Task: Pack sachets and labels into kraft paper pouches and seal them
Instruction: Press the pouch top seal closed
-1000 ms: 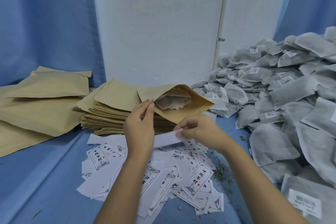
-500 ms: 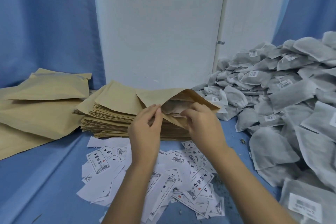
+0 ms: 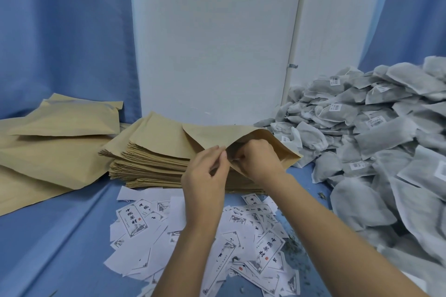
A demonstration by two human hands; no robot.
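A tan kraft paper pouch point(image 3: 210, 137) lay on top of a stack of flat kraft pouches point(image 3: 149, 159). Its long axis ran back and to the left, and its open mouth faced the person. The paper looked matte and lightly creased, with the upper lip arched upward. The left hand point(image 3: 205, 176) pinched that upper lip between thumb and fingertips at the mouth's left end. The right hand point(image 3: 258, 159) sat knuckle-deep inside the mouth, its fingers curled and hidden, so whatever they held could not be made out. White rectangular printed paper labels point(image 3: 265, 248) littered the blue cloth point(image 3: 60, 236) beneath both wrists. Grey, soft, pillow-shaped mesh sachets point(image 3: 374, 152) were heaped on the right.
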